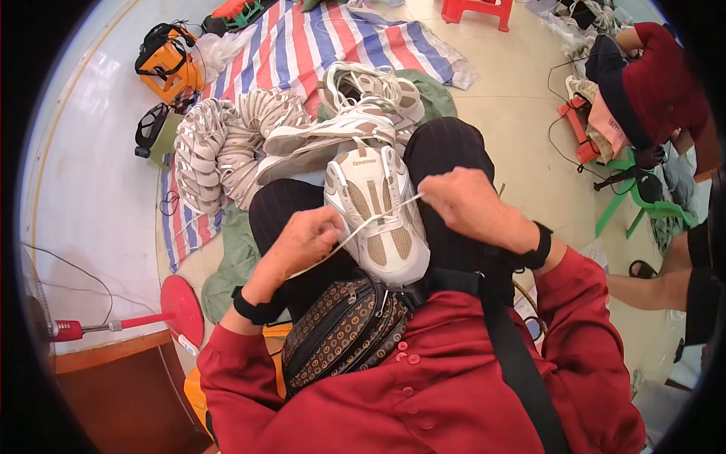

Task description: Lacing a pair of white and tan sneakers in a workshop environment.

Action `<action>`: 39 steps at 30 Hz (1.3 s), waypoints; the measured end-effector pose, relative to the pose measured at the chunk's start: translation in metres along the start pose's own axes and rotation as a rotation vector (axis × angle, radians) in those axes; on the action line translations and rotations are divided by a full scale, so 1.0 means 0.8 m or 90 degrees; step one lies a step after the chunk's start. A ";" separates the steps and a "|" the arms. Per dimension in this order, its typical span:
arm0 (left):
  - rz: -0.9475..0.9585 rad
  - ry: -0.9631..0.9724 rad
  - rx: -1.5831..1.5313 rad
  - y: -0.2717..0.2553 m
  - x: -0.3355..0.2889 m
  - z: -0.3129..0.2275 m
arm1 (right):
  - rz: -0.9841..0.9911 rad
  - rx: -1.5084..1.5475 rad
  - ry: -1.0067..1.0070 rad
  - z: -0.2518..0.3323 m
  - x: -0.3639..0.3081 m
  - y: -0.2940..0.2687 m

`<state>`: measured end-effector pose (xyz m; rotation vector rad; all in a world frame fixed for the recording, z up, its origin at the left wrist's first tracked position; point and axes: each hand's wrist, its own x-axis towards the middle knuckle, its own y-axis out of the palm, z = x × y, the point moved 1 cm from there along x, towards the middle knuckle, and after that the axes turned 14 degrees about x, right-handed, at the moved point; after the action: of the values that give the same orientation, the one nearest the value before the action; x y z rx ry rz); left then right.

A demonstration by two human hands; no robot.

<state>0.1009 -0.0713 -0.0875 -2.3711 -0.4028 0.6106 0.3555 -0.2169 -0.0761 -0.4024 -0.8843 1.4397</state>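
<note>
Between my knees rests a white and beige sneaker (376,204), its toe pointing toward me. A white shoelace (370,221) crosses the shoe low near the toe, threaded through the bottom eyelets. My left hand (306,236) is closed on one end of the lace, left of the shoe. On the other side my right hand (470,200) pinches the other end, and the lace runs taut from it to the shoe. Beyond my knees, several more sneakers (325,129) of the same kind lie heaped, with laces loose on the nearer ones.
Rows of stacked shoe parts (200,155) lie left on a striped sheet (265,57). A patterned waist bag (344,325) sits on my lap. A red round fan base (181,310) stands at left. Another person (658,83) bends over at right, near a green stool (643,200).
</note>
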 end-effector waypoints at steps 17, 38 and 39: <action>0.043 0.031 0.054 -0.014 -0.005 -0.008 | 0.091 0.408 0.286 -0.024 0.037 -0.060; -0.311 0.199 0.195 0.008 -0.018 -0.034 | 0.063 -0.072 -0.053 0.003 -0.004 0.057; -0.289 0.188 0.190 0.017 -0.021 -0.027 | 0.055 -0.054 -0.074 -0.003 0.002 0.067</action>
<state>0.0998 -0.0994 -0.0764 -1.9525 -0.6411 0.0974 0.3205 -0.2071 -0.1156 -0.4283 -1.0359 1.5200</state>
